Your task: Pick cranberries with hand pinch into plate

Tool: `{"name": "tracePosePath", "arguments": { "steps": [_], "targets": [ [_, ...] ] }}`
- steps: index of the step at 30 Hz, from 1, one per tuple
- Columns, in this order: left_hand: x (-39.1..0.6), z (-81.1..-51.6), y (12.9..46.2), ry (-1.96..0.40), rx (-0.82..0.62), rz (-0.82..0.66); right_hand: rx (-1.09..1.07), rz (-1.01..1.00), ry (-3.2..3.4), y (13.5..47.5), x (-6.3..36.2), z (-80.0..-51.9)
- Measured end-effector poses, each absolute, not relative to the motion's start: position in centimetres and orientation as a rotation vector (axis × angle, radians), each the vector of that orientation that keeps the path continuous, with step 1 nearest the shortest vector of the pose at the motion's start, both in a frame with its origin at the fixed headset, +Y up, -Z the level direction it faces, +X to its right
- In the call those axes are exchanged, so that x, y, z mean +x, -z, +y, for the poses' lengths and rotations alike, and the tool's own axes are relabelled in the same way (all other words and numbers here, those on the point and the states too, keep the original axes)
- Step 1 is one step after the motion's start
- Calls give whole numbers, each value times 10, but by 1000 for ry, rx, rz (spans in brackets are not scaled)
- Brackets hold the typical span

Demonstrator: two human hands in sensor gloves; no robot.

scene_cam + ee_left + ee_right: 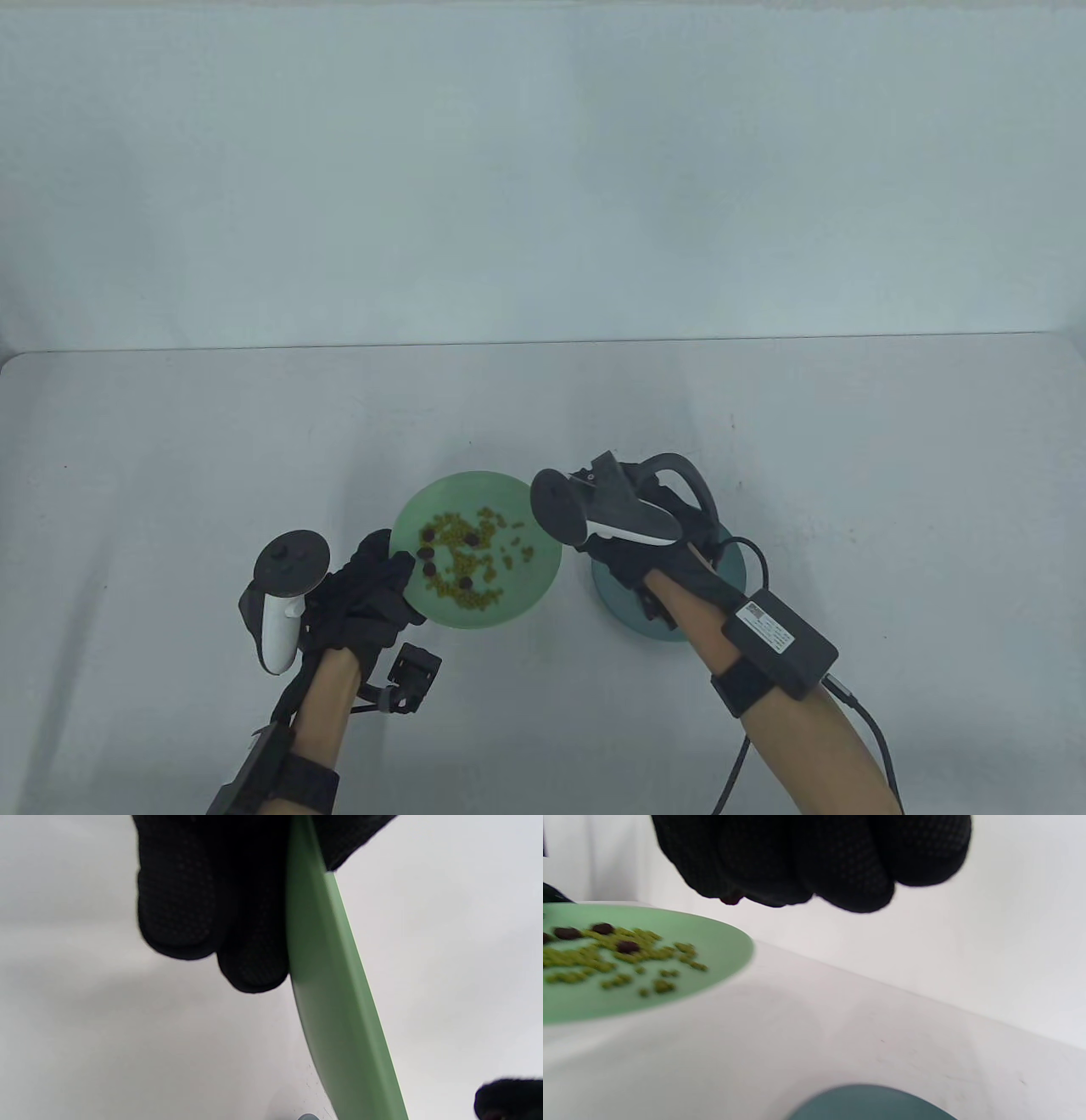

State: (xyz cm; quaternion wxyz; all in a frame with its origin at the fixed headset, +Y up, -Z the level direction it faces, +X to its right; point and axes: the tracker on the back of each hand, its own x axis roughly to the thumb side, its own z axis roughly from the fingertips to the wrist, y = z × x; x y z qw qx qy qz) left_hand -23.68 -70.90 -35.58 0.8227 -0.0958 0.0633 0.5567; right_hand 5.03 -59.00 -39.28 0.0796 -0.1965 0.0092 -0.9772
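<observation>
A light green plate (526, 594) holds several small green beans and several dark cranberries (429, 568). My left hand (399, 573) grips its left rim; in the left wrist view the fingers (254, 959) lie under the plate's edge (335, 993). My right hand (607, 556) hovers between the green plate and a teal plate (632, 624), its fingers hidden under the tracker. In the right wrist view the bunched fingertips (780, 887) pinch a small dark red cranberry (731, 899) above the table, with the teal plate (869, 1103) below and the green plate (721, 942) to the left.
The grey table (170, 475) meets a pale wall at its far edge. A black cable (874, 730) runs from my right wrist unit off the bottom of the view.
</observation>
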Motion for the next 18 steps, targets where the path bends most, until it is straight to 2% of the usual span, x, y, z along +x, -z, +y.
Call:
{"name": "tracePosePath", "arguments": {
  "steps": [9,18],
  "targets": [
    [-237,-709,356,-1187,-200,125,-312,-159,2964,407,119,-637],
    [-237,-709,356,-1187,-197,123,-151,-340,2969,416,146,-684]
  ]
}}
